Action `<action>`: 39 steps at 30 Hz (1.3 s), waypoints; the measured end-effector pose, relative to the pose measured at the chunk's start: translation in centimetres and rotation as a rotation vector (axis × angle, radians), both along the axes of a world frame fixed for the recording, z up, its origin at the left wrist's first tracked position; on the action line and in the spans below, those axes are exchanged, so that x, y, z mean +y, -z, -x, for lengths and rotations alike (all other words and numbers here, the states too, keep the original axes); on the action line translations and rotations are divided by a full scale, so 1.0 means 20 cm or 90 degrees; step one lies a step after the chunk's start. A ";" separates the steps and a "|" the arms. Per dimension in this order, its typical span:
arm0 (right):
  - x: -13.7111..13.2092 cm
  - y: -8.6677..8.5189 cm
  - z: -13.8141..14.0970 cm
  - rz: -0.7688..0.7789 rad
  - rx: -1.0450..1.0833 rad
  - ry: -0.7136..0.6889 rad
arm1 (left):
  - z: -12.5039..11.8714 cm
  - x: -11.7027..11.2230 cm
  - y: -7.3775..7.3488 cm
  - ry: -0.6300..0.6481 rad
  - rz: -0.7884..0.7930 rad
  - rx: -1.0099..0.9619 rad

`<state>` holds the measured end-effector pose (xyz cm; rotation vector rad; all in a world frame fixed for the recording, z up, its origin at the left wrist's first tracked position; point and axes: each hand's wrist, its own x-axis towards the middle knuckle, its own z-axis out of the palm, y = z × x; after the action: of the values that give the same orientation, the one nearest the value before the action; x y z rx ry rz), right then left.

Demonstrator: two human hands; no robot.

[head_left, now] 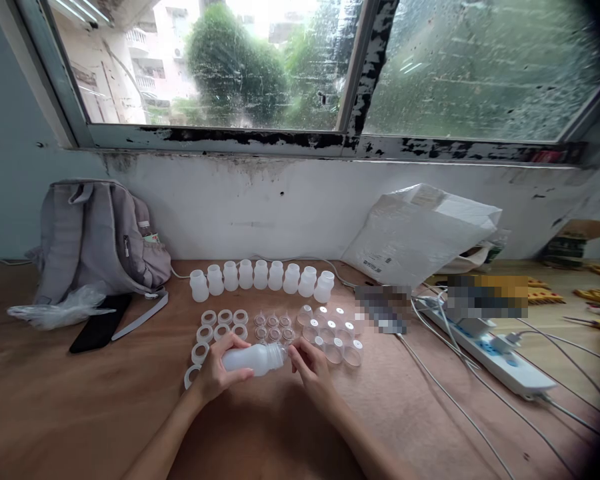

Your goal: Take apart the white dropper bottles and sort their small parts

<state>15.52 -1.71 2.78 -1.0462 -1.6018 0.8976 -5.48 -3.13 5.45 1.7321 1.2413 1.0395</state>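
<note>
My left hand is wrapped round a white plastic bottle that lies on its side, neck pointing right. At the bottle's neck, my right hand pinches a small clear part; I cannot make out what it is. Just beyond my hands lie white rings, small clear nipples and clear caps in groups on the table. Farther back stands a row of several white bottles.
A grey backpack leans on the wall at the left, with a black phone and a crumpled plastic bag in front. A white bag sits at the right. A power strip and cables cross the wooden table.
</note>
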 end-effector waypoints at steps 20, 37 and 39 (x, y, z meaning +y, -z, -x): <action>0.01 0.01 0.00 0.032 0.041 -0.047 | 0.01 0.05 0.03 0.025 0.120 -0.156; 0.02 0.01 0.01 0.061 0.083 -0.056 | 0.02 0.04 0.01 0.025 0.145 -0.141; 0.01 0.01 0.01 0.071 0.092 -0.060 | 0.02 0.04 0.01 0.024 0.144 -0.139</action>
<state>15.34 -1.42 2.62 -0.9651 -1.5037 1.1114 -5.78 -2.28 5.17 1.4248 1.1355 0.9958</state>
